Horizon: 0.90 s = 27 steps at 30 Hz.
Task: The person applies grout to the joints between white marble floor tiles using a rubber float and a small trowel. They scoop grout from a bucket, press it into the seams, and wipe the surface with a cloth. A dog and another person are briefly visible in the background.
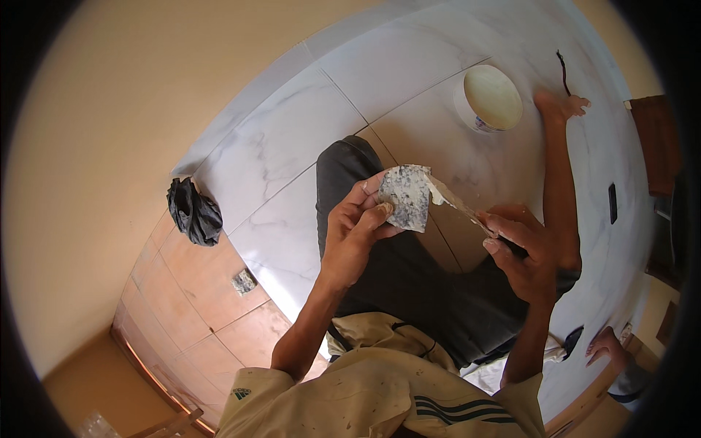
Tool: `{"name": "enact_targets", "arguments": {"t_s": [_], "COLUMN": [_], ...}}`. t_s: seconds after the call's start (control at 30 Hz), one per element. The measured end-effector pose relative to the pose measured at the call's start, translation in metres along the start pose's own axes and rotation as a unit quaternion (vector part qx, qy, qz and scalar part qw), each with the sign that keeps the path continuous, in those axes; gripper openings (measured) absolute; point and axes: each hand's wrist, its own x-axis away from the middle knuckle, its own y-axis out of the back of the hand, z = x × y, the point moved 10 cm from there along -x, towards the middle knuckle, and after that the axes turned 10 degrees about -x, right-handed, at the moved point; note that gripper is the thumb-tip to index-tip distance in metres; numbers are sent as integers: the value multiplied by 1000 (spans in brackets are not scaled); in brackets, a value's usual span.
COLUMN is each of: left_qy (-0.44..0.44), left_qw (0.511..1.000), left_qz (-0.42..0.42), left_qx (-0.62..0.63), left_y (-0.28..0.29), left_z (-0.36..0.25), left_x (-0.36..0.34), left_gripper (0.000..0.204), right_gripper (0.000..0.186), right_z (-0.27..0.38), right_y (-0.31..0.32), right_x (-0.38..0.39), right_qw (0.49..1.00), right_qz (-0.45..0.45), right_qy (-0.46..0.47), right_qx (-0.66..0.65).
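Note:
My left hand (358, 226) grips a flat, speckled grey-and-white plate (407, 196) by its lower left edge, thumb on its face and fingers behind. Patches of pale paste cover the plate. My right hand (520, 244) is closed round the dark handle of a putty knife (461, 207), whose narrow blade is smeared with whitish paste. A lump of paste sits at the blade's tip, which meets the plate's upper right edge. Both hands are above my lap, over dark trousers.
A round white bucket (492, 98) with cream-coloured contents stands beyond my hands, near my bare foot (561, 106). At left lie a crumpled black plastic bag (194, 212) and a small speckled piece (244, 282). A dark flat object (613, 204) and another person's foot (604, 344) are at right.

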Motion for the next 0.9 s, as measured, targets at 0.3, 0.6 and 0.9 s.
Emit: {"name": "enact_targets", "arguments": {"t_s": [0.3, 0.6, 0.9], "left_qy": [-8, -25, -15], "left_qw": [1000, 1000, 995], "left_qz": [26, 16, 12], "left_qx": [-5, 12, 94], "left_y": [0, -4, -30], "left_z": [-19, -14, 13], "left_x": [7, -5, -40], "left_gripper": [46, 49, 51], "right_gripper": [57, 47, 30], "right_z": [-3, -56, -108], "right_y": [-16, 53, 113], "right_x": [-8, -48, -115], "right_qw": [991, 951, 809], "right_qz": [-3, -74, -25], "right_qy": [1, -58, -22], "right_qx": [137, 296, 586]}}
